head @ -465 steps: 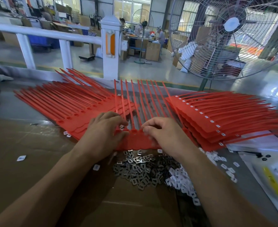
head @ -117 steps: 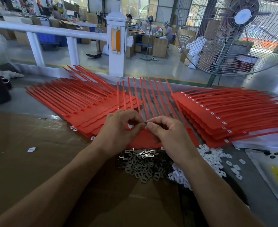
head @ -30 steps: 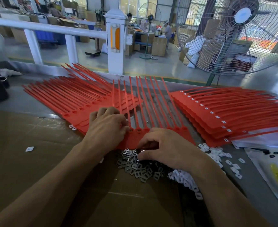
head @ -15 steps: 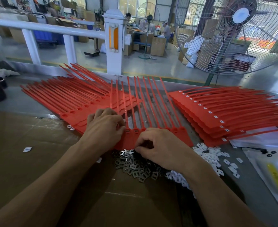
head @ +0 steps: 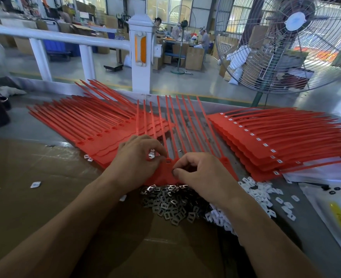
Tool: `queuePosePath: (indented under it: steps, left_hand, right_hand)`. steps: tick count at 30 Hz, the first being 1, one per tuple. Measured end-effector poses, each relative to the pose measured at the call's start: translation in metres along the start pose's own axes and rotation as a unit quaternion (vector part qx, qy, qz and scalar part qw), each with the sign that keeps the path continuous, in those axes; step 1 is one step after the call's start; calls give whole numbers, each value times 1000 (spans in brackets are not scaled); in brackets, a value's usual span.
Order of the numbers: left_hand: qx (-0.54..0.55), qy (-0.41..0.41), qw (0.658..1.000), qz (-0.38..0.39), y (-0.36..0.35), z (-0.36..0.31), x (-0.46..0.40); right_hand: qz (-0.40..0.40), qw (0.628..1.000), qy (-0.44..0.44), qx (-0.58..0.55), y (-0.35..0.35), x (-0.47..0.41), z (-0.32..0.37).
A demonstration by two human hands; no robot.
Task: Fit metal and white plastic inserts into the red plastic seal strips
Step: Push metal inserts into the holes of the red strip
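Both hands (head: 137, 159) (head: 201, 173) pinch at the red seal strips (head: 165, 173).

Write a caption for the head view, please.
Both hands, left and right, work on red seal strips above a metal insert pile.

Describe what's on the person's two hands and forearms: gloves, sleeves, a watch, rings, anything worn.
Nothing is worn that the head view shows. The left hand and right hand are bare, with no gloves and no visible rings. Both forearms are bare from wrist to the picture's lower edge, with no sleeve, watch, bracelet or strap. The nails look short and unpainted.
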State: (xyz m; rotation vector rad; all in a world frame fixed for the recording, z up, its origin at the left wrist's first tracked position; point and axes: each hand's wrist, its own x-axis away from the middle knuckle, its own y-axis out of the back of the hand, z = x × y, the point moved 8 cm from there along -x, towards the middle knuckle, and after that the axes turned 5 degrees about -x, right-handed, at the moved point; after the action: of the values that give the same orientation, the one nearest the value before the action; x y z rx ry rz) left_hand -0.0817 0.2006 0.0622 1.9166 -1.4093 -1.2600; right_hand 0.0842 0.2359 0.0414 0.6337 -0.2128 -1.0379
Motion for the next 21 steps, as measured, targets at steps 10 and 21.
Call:
queuePosePath:
  steps: [10,21]
  left_hand:
    - [84,-44,993,68,-12,-11,4]
    - [74,-77,994,37,-5,-21,9]
  right_hand:
    - [-2,996,-57,-70,4,2,-5]
    - [-7,991,-49,-126,5,3,1]
